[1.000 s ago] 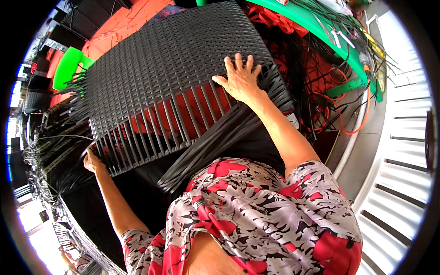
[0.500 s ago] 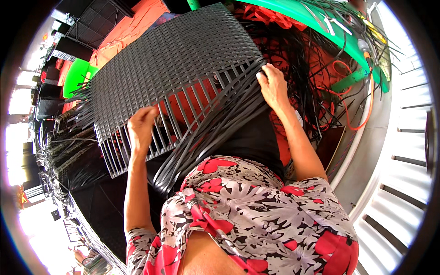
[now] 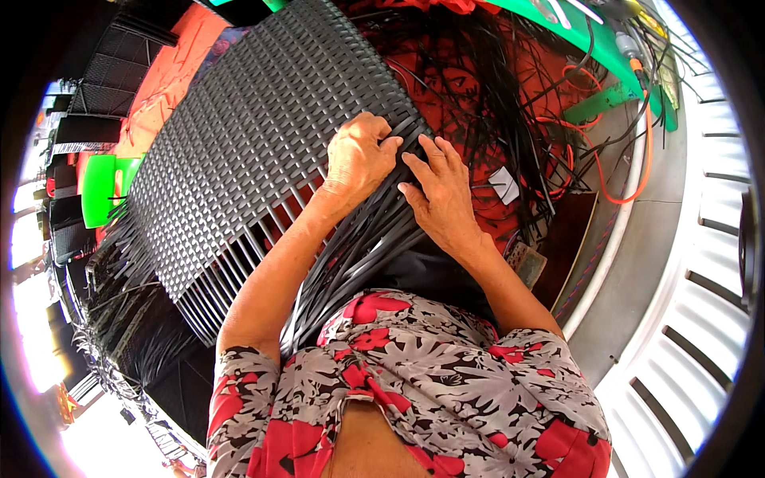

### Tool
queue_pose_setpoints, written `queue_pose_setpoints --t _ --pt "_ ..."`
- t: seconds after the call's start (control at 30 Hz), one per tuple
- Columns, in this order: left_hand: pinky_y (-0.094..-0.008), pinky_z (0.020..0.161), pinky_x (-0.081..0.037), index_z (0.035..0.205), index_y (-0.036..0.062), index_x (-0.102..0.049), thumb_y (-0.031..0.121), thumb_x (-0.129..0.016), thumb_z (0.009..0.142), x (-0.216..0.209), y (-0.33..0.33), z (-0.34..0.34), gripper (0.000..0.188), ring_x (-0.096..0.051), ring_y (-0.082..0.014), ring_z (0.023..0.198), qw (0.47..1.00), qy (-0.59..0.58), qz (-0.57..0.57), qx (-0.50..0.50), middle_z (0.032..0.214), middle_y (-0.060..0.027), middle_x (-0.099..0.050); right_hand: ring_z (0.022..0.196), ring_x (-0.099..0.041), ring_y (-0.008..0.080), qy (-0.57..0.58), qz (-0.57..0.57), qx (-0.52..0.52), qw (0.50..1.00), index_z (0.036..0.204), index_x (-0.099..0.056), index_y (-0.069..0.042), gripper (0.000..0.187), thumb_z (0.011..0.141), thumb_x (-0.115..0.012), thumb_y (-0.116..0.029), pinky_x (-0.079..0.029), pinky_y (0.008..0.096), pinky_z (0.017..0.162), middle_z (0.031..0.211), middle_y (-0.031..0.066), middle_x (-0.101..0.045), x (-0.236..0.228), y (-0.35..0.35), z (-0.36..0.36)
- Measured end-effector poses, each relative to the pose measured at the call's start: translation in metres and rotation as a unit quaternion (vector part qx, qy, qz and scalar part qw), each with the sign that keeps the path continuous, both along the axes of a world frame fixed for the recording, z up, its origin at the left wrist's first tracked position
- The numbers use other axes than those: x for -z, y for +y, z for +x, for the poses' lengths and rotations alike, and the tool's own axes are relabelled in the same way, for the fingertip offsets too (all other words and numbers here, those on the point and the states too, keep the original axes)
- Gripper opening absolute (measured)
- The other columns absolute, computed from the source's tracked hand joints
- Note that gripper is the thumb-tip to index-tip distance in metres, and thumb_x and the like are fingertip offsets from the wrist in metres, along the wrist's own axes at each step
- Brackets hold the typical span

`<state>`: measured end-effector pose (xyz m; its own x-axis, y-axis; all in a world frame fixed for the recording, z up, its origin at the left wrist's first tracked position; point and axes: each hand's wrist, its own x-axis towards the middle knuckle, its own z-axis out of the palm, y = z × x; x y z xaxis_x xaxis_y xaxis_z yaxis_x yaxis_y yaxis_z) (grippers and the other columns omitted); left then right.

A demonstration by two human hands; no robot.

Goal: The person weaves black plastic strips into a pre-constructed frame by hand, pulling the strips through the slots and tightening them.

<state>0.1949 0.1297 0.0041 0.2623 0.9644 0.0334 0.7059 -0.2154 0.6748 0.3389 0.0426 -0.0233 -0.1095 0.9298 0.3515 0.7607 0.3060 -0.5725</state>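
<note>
A black woven panel (image 3: 263,119) of flat plastic strips lies tilted before me, its near side showing bare parallel bars (image 3: 263,239). My left hand (image 3: 360,157) rests over the right end of the weave, fingers bent and drawn together on a strip at the edge; the fingertips are partly hidden. Close beside it, my right hand (image 3: 442,191) has its fingers apart, touching the strips at the panel's right edge. A bundle of loose black strips (image 3: 362,243) runs from beneath both hands down toward my lap.
Loose black strips (image 3: 466,88) tangle over the red floor covering at the right. A green table (image 3: 574,36) stands at the far right, near an orange cord (image 3: 647,151) and a white slatted surface (image 3: 677,334). Cut strip ends (image 3: 135,247) bristle at the panel's left.
My left hand has moved right and up from the bare bars to the panel's right edge. My right hand has shifted slightly down and left, its fingers spreading. The panel appears more tilted and lower left.
</note>
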Motion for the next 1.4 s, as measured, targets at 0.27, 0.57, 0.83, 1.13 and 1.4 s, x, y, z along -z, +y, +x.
queue_pose_setpoints --t 0.27,0.57,0.83,1.13,1.4 --pt "-0.0243 0.066 -0.046 0.081 -0.0003 -0.059 0.015 -0.06 0.088 -0.073 -0.012 -0.075 0.017 -0.059 -0.0133 0.071 0.878 -0.278 -0.39 0.009 0.077 -0.01 -0.065 0.085 -0.064 0.0316 0.176 0.126 0.035 0.976 0.098 -0.065 -0.001 0.018 0.081 -0.066 -0.006 -0.052 0.0373 0.074 0.094 0.0154 -0.066 -0.064 0.058 0.035" --pt "-0.0306 0.049 -0.05 0.091 -0.008 -0.061 0.027 -0.069 0.083 -0.171 -0.158 -0.213 0.037 -0.055 -0.019 0.045 0.873 -0.255 -0.383 -0.161 0.055 -0.0091 -0.055 0.083 -0.065 0.0276 0.144 0.03 -0.445 0.883 0.092 -0.064 0.001 0.021 0.08 -0.065 -0.016 -0.05 0.04 0.077 0.085 0.0135 -0.066 -0.114 0.005 -0.164" --pt "-0.0272 0.049 -0.049 0.079 -0.0056 -0.064 0.015 -0.066 0.083 -0.208 -0.283 -0.292 0.021 -0.057 -0.017 0.046 0.895 -0.134 -0.298 -0.304 0.056 -0.01 -0.059 0.066 -0.068 0.0301 0.084 -0.092 -0.653 0.747 0.077 -0.066 -0.002 0.02 0.074 -0.067 -0.022 -0.054 0.0412 0.058 0.07 0.0157 -0.067 -0.167 -0.045 -0.285" --pt "-0.0245 0.046 -0.042 0.076 -0.0065 -0.064 0.011 -0.061 0.079 -0.164 -0.243 -0.27 0.018 -0.052 -0.0121 0.045 0.942 -0.105 -0.247 -0.202 0.054 -0.007 -0.056 0.057 -0.057 0.0278 0.043 0.007 -0.402 0.915 0.066 -0.059 -0.005 0.033 0.079 -0.066 -0.034 -0.043 0.0399 0.056 0.057 0.0118 -0.052 -0.176 0.071 -0.048" --pt "-0.0406 0.059 -0.047 0.083 0.0027 -0.06 0.01 -0.058 0.087 -0.064 -0.12 -0.077 0.009 -0.058 -0.0313 0.062 0.969 -0.125 -0.167 0.13 0.068 -0.0133 -0.059 0.084 -0.06 0.0292 -0.355 0.053 -0.047 0.932 0.097 -0.064 -0.002 0.021 0.083 -0.064 -0.019 -0.044 0.0392 0.074 0.094 0.0151 -0.063 -0.179 0.043 0.125"
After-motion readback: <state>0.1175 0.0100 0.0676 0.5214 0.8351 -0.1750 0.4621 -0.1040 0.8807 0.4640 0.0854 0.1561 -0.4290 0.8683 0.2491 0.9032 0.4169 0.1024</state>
